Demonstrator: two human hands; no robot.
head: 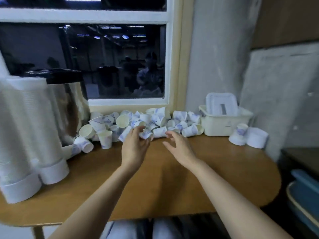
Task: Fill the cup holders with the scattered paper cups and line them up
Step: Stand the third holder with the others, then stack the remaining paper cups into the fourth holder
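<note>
Gathering is the step in hand, I judge: my left hand curls round one paper cup at the front of the pile of white, blue-printed cups tumbled along the desk's back edge, my right hand is spread open beside it, and next I must nest them for the cup holders on my left.

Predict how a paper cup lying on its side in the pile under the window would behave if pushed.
The sideways paper cup would probably roll in a curve, since it tapers. It looks thin and empty, so likely light and easily crushed. The pile is loosely heaped, so neighbours may shift too.
</note>
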